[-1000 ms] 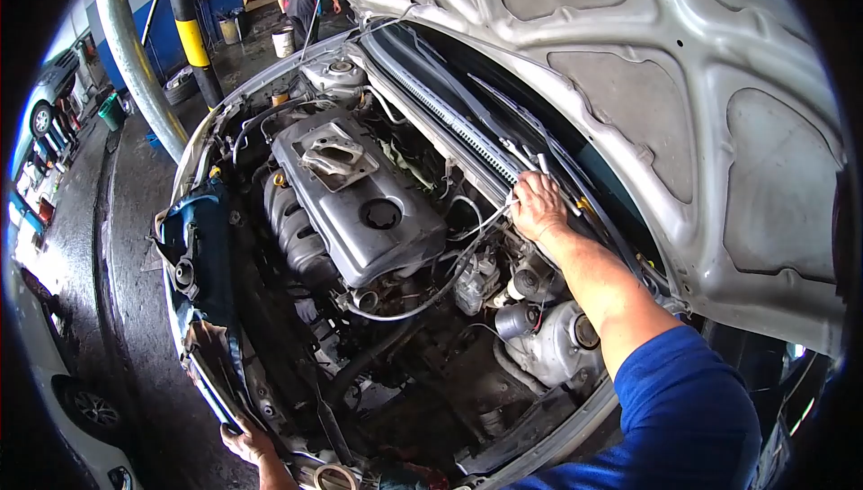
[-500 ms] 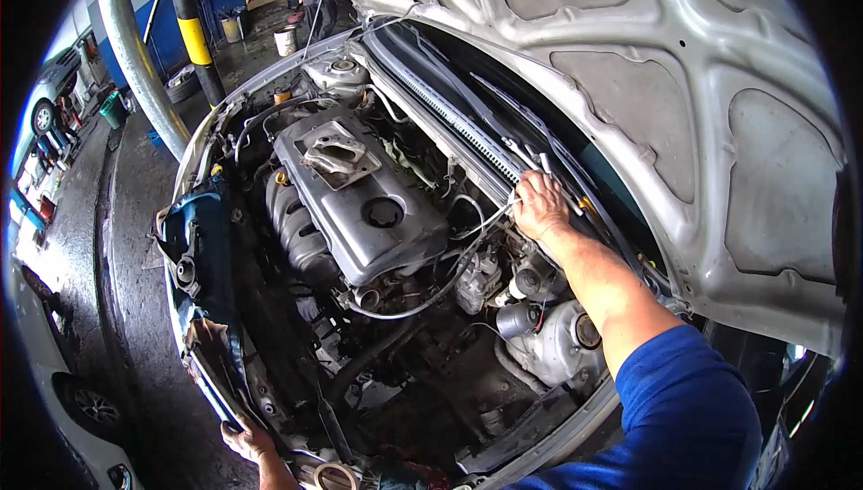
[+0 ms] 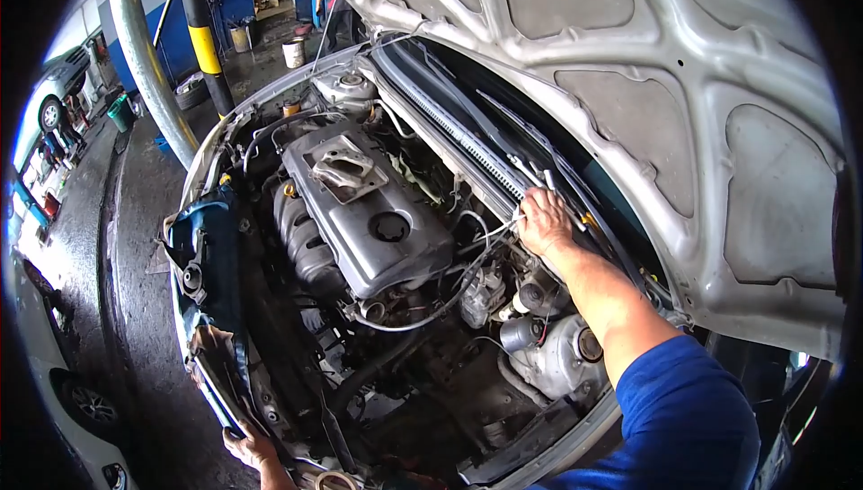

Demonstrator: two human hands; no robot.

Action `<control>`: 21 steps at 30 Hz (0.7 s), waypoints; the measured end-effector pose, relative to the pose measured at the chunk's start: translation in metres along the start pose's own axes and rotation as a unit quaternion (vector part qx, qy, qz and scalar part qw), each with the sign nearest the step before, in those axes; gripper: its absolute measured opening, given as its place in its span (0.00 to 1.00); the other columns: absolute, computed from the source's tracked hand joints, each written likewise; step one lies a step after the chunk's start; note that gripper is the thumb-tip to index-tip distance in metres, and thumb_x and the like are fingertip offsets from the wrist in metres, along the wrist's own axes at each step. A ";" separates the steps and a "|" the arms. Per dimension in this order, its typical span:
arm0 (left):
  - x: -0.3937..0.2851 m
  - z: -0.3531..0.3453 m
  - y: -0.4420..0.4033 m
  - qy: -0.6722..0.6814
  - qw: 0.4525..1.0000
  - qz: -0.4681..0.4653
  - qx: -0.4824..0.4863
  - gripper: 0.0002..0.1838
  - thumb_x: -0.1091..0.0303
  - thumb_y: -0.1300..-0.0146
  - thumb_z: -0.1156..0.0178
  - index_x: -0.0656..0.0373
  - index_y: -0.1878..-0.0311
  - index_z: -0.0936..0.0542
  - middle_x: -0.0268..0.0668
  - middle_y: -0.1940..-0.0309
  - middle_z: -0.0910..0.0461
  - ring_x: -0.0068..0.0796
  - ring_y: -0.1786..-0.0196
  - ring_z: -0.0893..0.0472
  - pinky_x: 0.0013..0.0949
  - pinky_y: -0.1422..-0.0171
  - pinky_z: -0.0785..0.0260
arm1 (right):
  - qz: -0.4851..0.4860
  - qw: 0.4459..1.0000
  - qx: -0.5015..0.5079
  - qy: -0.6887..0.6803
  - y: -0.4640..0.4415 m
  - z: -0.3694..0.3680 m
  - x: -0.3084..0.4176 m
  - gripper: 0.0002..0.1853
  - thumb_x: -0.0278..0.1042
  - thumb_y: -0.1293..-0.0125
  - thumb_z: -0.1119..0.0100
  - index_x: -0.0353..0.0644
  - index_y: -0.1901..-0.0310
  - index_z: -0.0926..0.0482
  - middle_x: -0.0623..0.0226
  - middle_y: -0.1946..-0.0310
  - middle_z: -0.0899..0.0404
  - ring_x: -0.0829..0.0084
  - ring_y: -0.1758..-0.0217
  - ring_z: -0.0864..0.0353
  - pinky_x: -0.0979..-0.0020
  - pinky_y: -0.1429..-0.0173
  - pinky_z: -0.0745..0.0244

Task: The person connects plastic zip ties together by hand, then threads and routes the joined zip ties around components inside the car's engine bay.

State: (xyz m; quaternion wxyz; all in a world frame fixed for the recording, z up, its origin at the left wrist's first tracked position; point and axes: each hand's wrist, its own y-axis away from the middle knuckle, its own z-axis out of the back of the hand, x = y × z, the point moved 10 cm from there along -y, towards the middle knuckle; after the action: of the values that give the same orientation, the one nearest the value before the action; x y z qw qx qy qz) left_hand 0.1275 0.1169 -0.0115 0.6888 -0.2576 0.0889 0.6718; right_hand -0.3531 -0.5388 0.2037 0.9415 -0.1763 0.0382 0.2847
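Observation:
Around the rear rim of the engine bay, the cowl edge, my right hand is closed, its fingers curled over. A thin grey cable runs up to that hand; whether it lies under the fingers is hidden. Low at the left, my left hand grips the front edge of the car, thumb on top. Between the hands sits the engine with its grey plastic cover. On the cover rests a loose metal part with a square flange.
The raised hood spans the upper right. A white reservoir sits below my right forearm. Left of the car stand a metal post and a yellow-black pole. A white car is parked at lower left. A person stands behind.
My view has shifted slightly, so the engine bay appears a little lower and further right. Both hands keep their grips. The person at the back is now mostly hidden by the hood.

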 end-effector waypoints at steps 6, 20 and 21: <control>0.000 0.001 0.000 -0.004 1.000 0.000 -0.007 0.41 0.38 0.38 0.45 0.67 0.36 0.32 0.54 0.42 0.29 0.54 0.40 0.29 0.47 0.35 0.37 | -0.005 1.000 0.003 0.004 0.001 0.002 0.001 0.17 0.43 0.40 0.44 0.45 0.51 0.24 0.65 0.42 0.31 0.63 0.36 0.36 0.57 0.31 0.42; -0.011 0.007 0.002 -0.006 0.999 0.024 0.029 0.39 0.40 0.36 0.46 0.68 0.36 0.33 0.55 0.41 0.30 0.53 0.37 0.31 0.46 0.33 0.39 | -0.001 1.000 -0.004 -0.013 0.000 0.001 0.000 0.18 0.42 0.41 0.43 0.44 0.50 0.24 0.65 0.42 0.31 0.61 0.36 0.35 0.56 0.32 0.41; -0.011 0.007 0.002 -0.006 0.999 0.024 0.029 0.39 0.40 0.36 0.46 0.68 0.36 0.33 0.55 0.41 0.30 0.53 0.37 0.31 0.46 0.33 0.39 | 0.001 1.000 -0.008 -0.018 0.000 0.001 0.000 0.19 0.42 0.41 0.43 0.44 0.50 0.24 0.65 0.42 0.31 0.61 0.36 0.35 0.56 0.32 0.41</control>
State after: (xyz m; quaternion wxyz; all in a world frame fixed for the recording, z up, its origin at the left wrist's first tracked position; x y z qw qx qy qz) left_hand 0.1228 0.1109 -0.0007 0.6801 -0.2316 0.1104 0.6867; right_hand -0.3530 -0.5384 0.2049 0.9403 -0.1786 0.0190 0.2890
